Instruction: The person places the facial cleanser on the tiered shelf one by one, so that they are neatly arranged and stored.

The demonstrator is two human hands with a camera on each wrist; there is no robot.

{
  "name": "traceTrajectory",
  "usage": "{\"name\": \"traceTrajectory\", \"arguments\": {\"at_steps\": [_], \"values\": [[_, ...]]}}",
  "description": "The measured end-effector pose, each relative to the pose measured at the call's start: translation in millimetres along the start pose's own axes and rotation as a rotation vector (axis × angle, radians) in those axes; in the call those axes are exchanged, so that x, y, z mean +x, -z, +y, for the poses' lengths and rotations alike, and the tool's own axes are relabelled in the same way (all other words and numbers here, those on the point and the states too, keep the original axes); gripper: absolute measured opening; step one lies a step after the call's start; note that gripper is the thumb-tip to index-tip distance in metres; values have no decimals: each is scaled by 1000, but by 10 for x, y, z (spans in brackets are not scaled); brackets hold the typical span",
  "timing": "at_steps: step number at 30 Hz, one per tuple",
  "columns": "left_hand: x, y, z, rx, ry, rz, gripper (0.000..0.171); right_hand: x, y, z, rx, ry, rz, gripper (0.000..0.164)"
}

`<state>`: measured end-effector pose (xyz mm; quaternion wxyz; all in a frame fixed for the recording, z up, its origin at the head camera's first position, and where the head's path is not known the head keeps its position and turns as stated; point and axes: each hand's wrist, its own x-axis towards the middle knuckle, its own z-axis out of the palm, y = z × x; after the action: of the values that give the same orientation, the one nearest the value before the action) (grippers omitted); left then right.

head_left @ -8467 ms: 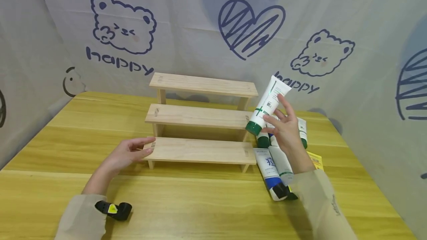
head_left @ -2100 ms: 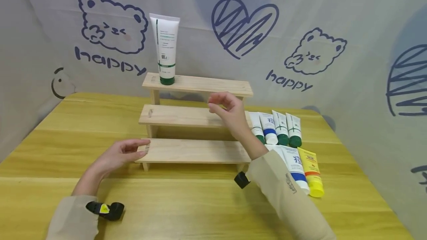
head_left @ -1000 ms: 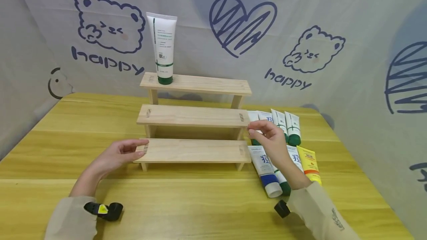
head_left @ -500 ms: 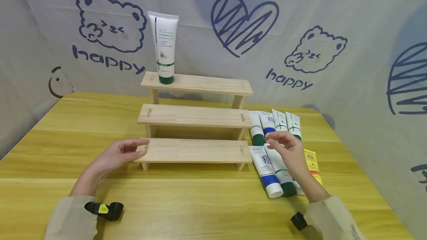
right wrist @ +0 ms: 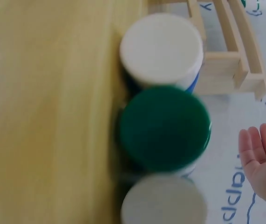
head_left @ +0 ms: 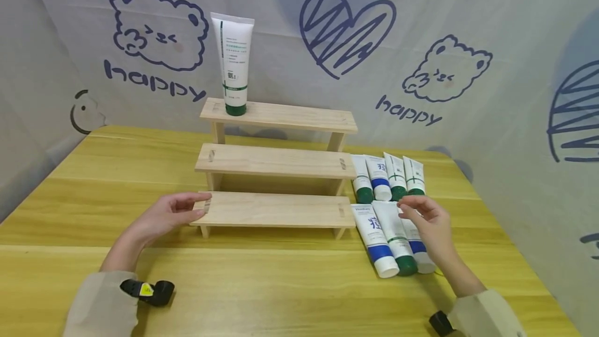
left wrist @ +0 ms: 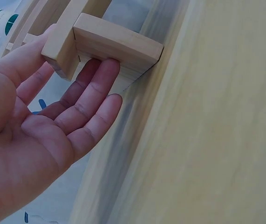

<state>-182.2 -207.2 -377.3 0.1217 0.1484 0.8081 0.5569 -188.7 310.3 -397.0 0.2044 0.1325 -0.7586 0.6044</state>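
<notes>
My left hand [head_left: 161, 220] holds the left end of the lowest board of a three-tier wooden display stand [head_left: 276, 211]; in the left wrist view its fingers [left wrist: 88, 100] reach the supporting leg [left wrist: 116, 39] under the board. A white squeeze tube with a green cap [head_left: 234, 64] stands cap-down on the top board, at the left. My right hand [head_left: 430, 222], holding nothing, hovers with loosely bent fingers over the front row of lying tubes. Beneath it is a white tube with a blue band [head_left: 416, 243]; a yellow tube is almost wholly hidden by the hand.
Beside it lie a green-capped tube [head_left: 393, 235] and another blue-banded tube [head_left: 374, 238], close to the stand's right end. Several smaller tubes, one with a blue band [head_left: 379, 178], form a row behind. A printed cloth [head_left: 281, 14] hangs behind the wooden table [head_left: 262, 285].
The green-capped tube went from my right hand onto the top board, and the tubes now lie in two rows. My empty right hand has since moved right over the front row; the left stayed.
</notes>
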Motion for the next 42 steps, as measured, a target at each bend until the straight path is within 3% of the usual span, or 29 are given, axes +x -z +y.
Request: {"name": "traceTrajectory", "arguments": {"at_steps": [4,9,12,20,25,30,35,42], "values": [[0,0,-8,3,1,1,49,-47,148,62,33,14,11,25],[-4,-3,2,2,0,-1,48,-114,371,252,-96,-36,65,20],[-4,-6,14,7,1,2,48,-155,492,307,-160,-83,92,26],[12,-3,12,11,-3,-9,49,-231,773,377,-407,-196,74,32],[5,-1,8,1,-6,-6,49,-237,922,419,-498,-281,68,38],[3,-2,12,0,5,-1,50,-246,959,291,-481,-348,-31,44],[9,6,14,7,8,4,50,-239,874,-18,-451,-448,-175,52],[6,5,-12,10,0,4,48,-172,1039,260,-520,-557,-288,69]]}}
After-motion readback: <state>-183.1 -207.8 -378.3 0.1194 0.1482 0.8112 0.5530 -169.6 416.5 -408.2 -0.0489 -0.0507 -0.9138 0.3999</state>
